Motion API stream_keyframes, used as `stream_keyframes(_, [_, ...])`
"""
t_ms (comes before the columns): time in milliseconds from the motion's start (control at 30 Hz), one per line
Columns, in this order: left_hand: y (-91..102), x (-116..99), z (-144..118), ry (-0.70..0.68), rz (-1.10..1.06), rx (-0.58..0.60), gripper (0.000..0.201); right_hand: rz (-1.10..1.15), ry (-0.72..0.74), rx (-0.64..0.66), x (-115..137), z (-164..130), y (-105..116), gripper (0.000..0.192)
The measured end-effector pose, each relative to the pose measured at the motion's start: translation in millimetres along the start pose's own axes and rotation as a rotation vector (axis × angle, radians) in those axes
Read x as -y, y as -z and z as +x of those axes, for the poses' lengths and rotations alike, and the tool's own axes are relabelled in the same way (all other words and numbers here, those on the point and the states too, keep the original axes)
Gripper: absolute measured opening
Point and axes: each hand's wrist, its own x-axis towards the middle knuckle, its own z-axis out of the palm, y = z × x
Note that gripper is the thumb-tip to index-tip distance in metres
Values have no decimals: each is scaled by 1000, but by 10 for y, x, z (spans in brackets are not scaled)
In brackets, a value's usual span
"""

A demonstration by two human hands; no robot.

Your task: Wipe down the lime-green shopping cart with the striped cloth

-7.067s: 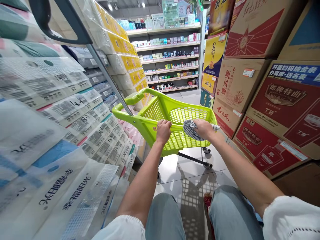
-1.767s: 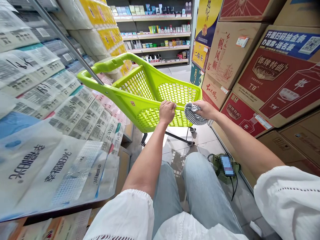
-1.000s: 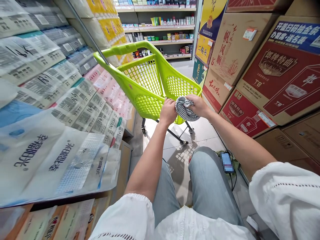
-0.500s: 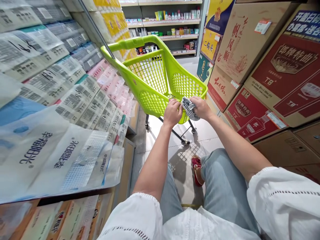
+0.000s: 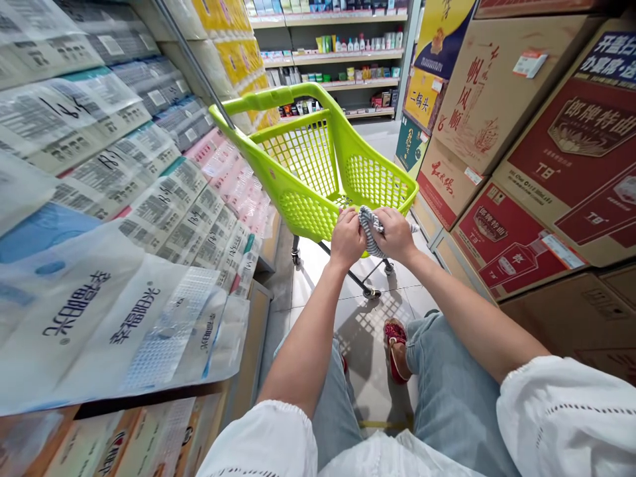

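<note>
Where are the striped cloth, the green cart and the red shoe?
striped cloth (image 5: pixel 368 230): head view, on the bunched fabric between the two hands.
green cart (image 5: pixel 308 152): head view, on the mesh back wall of its basket.
red shoe (image 5: pixel 395 338): head view, on its upper, above the floor tiles.

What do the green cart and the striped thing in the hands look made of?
Cart: moulded plastic, glossy lime, perforated grid walls. Striped cloth: soft fabric, probably knit or terry, bunched in folds between the left hand and right hand.
</note>
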Motion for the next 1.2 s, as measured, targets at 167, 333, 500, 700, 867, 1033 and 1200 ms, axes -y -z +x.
stream_keyframes(167, [34,46,41,-27,-5,62,20,-5,68,64,-135,14,-37,40])
stream_keyframes(333, [10,39,74,-25,-36,54,21,-9,-13,2,-572,92,27,40])
stream_keyframes(500, [-39,33,71,-22,-55,26,22,-16,-99,-101,-596,129,21,36])
stream_keyframes(700, [-5,82,68,-5,-37,29,19,-25,-38,-22,-47,70,-76,31])
stream_keyframes(867, [76,150,73,-33,-53,65,22,26,40,-6,-269,93,-58,32])
stream_keyframes(1033, [89,236,98,-65,-96,58,24,18,-37,-95,-625,157,-39,34])
stream_keyframes(1200, [193,317,116,-97,-54,97,24,-5,-11,-201,-389,50,-159,33])
